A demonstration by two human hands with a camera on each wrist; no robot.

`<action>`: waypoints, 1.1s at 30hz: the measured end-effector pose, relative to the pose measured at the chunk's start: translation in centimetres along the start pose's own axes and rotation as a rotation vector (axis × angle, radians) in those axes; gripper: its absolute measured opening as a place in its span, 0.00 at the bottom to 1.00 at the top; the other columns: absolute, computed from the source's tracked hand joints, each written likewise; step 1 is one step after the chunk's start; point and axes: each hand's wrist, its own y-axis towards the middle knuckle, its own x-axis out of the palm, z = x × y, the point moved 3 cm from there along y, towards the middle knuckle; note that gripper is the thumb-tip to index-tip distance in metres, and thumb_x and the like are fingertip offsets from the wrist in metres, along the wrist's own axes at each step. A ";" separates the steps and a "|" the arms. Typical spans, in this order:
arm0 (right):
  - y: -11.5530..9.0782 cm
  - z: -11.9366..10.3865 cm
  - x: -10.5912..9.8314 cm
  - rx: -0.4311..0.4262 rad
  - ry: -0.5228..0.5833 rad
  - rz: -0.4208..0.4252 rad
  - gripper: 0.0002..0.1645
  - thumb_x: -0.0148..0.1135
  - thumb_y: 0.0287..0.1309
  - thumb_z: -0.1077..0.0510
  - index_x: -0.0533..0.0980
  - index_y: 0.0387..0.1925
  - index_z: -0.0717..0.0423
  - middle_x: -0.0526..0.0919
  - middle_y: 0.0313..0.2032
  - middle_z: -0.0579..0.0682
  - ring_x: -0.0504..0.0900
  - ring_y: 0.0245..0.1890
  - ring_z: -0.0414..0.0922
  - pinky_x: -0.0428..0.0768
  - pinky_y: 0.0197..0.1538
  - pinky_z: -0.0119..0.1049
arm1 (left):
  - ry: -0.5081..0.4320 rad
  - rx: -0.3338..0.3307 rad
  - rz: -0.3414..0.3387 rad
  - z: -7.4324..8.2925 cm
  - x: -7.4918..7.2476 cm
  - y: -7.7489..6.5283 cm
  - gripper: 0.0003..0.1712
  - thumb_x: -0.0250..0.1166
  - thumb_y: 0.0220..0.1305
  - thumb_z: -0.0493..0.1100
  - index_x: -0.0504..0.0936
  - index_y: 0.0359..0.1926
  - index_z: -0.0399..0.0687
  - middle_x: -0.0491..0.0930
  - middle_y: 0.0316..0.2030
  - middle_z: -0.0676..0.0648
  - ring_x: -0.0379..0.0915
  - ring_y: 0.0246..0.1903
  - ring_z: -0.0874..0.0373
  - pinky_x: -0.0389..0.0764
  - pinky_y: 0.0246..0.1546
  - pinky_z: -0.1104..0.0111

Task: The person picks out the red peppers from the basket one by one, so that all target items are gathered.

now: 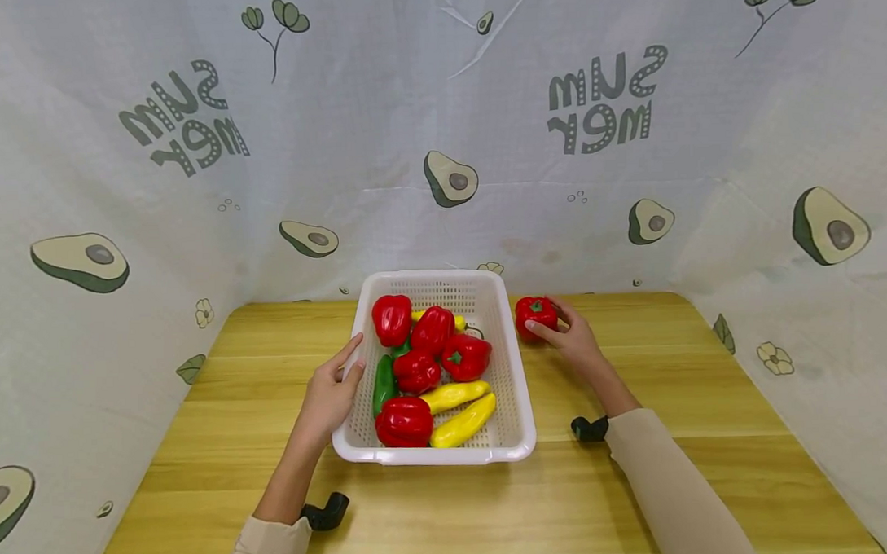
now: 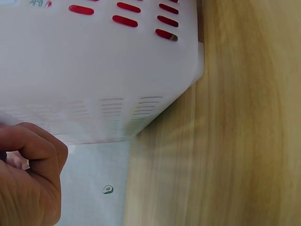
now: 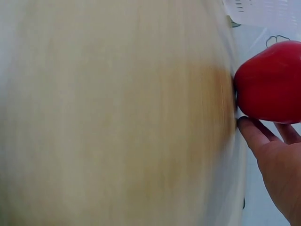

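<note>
A white plastic basket (image 1: 435,456) with slotted walls stands on the wooden table. At its left rim, my left hand (image 1: 332,399) holds on with thumb and fingers; in the left wrist view the fingers are bent beside the basket wall (image 2: 117,61). To the right of the basket, my right hand (image 1: 574,342) holds a red bell pepper (image 1: 535,316) between thumb and fingers. The right wrist view shows that pepper (image 3: 273,84) close to the fingers. Inside the basket lie several red bell peppers (image 1: 404,423), long yellow peppers (image 1: 465,423) and a long green vegetable (image 1: 384,382).
A pale curtain (image 1: 364,108) printed with avocados hangs behind the table (image 1: 452,521) and along both sides. Black camera mounts (image 1: 327,512) are on both wrists. Bare wood stretches left, right and in front of the basket.
</note>
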 end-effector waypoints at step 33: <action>-3.9 -4.7 -2.6 -0.260 -0.048 0.113 0.51 0.70 0.65 0.50 0.55 0.80 0.53 0.56 0.80 0.57 0.54 0.80 0.59 0.59 0.78 0.61 | -0.007 -0.018 -0.003 -0.3 0.1 0.0 0.30 0.56 0.79 0.49 0.65 0.77 0.72 0.80 0.59 0.29 0.88 0.44 0.41 0.91 0.34 0.50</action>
